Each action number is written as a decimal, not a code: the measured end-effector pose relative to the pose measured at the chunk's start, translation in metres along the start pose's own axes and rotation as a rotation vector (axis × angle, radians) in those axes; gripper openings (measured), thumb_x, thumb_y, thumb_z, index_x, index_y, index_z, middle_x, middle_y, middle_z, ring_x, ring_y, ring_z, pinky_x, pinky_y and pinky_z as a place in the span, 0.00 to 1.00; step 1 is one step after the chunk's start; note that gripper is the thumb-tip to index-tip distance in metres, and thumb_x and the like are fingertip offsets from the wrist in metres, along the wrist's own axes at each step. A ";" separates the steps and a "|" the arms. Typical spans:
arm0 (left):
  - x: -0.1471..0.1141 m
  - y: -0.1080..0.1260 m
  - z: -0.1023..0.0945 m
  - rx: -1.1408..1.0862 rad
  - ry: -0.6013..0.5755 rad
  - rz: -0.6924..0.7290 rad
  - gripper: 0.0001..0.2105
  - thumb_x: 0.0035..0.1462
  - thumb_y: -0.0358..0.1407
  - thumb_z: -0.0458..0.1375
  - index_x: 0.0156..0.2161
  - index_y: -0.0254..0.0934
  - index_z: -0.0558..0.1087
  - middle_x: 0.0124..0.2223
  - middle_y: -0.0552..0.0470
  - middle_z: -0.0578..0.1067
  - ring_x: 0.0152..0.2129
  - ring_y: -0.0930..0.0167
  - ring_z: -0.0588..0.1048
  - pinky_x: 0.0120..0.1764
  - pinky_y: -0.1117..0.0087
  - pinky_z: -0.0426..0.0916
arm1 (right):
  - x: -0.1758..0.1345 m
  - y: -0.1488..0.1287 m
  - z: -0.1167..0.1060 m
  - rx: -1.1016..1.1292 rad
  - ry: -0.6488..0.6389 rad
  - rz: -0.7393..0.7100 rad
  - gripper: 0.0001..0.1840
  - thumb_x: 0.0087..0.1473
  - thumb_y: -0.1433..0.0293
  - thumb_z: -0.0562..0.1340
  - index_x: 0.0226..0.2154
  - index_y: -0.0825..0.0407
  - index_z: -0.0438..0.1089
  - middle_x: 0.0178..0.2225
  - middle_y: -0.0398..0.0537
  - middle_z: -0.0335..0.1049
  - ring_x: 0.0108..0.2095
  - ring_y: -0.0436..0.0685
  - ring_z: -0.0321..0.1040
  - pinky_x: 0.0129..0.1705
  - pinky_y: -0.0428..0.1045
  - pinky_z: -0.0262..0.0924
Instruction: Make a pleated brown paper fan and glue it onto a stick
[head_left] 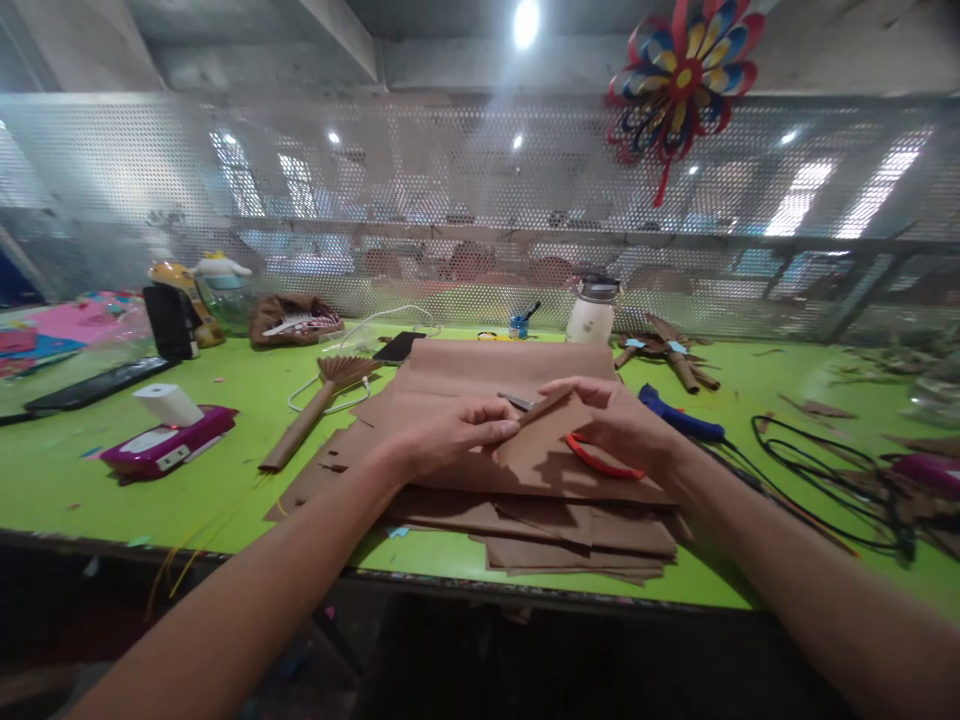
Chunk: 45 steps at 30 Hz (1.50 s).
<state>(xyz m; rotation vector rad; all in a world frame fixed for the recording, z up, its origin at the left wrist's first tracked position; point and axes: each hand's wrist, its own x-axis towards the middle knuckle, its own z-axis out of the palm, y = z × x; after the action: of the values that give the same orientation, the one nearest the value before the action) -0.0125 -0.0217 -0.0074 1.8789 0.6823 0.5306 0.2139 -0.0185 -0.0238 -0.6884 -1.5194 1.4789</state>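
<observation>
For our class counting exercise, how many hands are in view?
2: the left hand at the left edge of a brown paper piece, the right hand at its right with red-handled scissors. No others show.

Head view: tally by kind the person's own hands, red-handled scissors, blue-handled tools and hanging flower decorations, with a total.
Hands: 2 (left hand, right hand)
Red-handled scissors: 1
Blue-handled tool: 1
Hanging flower decoration: 1
Total: 5
</observation>
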 end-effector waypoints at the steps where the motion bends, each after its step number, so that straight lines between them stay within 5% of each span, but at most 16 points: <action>1: 0.000 -0.001 0.003 -0.083 -0.044 -0.007 0.11 0.55 0.42 0.51 0.32 0.34 0.66 0.27 0.56 0.65 0.25 0.77 0.63 0.31 0.75 0.58 | -0.002 -0.001 0.004 -0.020 -0.111 -0.002 0.21 0.39 0.69 0.68 0.41 0.51 0.69 0.34 0.47 0.71 0.33 0.51 0.68 0.37 0.49 0.63; 4: -0.001 -0.003 0.012 -0.271 -0.178 -0.042 0.12 0.53 0.43 0.53 0.35 0.35 0.68 0.27 0.55 0.66 0.24 0.77 0.64 0.31 0.74 0.59 | -0.009 -0.004 0.017 -0.118 -0.306 -0.075 0.13 0.44 0.68 0.64 0.36 0.53 0.72 0.32 0.48 0.71 0.33 0.53 0.68 0.38 0.51 0.62; 9: 0.000 -0.007 0.013 -0.272 -0.288 -0.088 0.14 0.52 0.44 0.54 0.34 0.33 0.70 0.30 0.50 0.70 0.26 0.75 0.67 0.32 0.72 0.61 | -0.010 -0.007 0.023 -0.244 -0.295 -0.107 0.10 0.49 0.65 0.60 0.29 0.55 0.72 0.28 0.48 0.70 0.31 0.53 0.67 0.38 0.51 0.61; 13: 0.006 -0.009 0.004 -0.140 -0.025 -0.069 0.14 0.53 0.42 0.53 0.38 0.32 0.70 0.34 0.50 0.71 0.30 0.74 0.67 0.36 0.72 0.62 | -0.004 -0.003 0.015 -0.430 -0.093 -0.096 0.14 0.50 0.62 0.59 0.31 0.57 0.71 0.27 0.47 0.69 0.28 0.50 0.64 0.33 0.47 0.58; 17: 0.012 -0.007 -0.002 0.061 0.257 -0.044 0.17 0.55 0.43 0.48 0.43 0.32 0.69 0.37 0.49 0.71 0.31 0.74 0.67 0.36 0.72 0.62 | 0.000 0.003 0.013 -0.745 -0.191 -0.051 0.14 0.52 0.64 0.55 0.27 0.56 0.71 0.23 0.41 0.64 0.24 0.47 0.57 0.27 0.43 0.52; 25: 0.014 -0.020 0.004 0.533 0.122 0.004 0.11 0.52 0.37 0.51 0.33 0.34 0.73 0.30 0.52 0.73 0.28 0.73 0.67 0.32 0.74 0.60 | 0.000 0.020 0.024 -0.963 -0.131 -0.082 0.12 0.51 0.65 0.56 0.27 0.55 0.72 0.21 0.40 0.66 0.23 0.47 0.58 0.27 0.43 0.53; 29: 0.012 -0.027 -0.001 0.668 0.074 -0.026 0.10 0.52 0.37 0.50 0.29 0.34 0.72 0.25 0.54 0.70 0.23 0.75 0.64 0.27 0.74 0.56 | 0.005 0.027 0.019 -1.055 -0.169 -0.237 0.09 0.51 0.68 0.57 0.27 0.55 0.71 0.24 0.43 0.68 0.25 0.47 0.60 0.30 0.44 0.54; 33: 0.012 -0.028 -0.002 0.735 0.064 -0.016 0.10 0.51 0.36 0.49 0.29 0.33 0.71 0.26 0.53 0.69 0.23 0.74 0.63 0.27 0.73 0.55 | 0.008 0.033 0.014 -1.099 -0.198 -0.362 0.09 0.51 0.70 0.58 0.25 0.55 0.71 0.26 0.46 0.67 0.27 0.48 0.61 0.32 0.44 0.56; 45: 0.017 -0.036 0.007 0.801 0.065 0.099 0.09 0.55 0.36 0.47 0.33 0.35 0.68 0.32 0.52 0.68 0.26 0.74 0.63 0.29 0.73 0.56 | 0.008 0.034 0.018 -1.230 -0.269 -0.429 0.09 0.52 0.76 0.55 0.30 0.54 0.71 0.31 0.48 0.68 0.31 0.49 0.62 0.33 0.45 0.54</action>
<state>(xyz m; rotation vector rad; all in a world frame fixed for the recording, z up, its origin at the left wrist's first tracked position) -0.0035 -0.0038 -0.0426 2.6587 0.9364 0.4073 0.1885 -0.0151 -0.0533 -0.7518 -2.5622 0.1821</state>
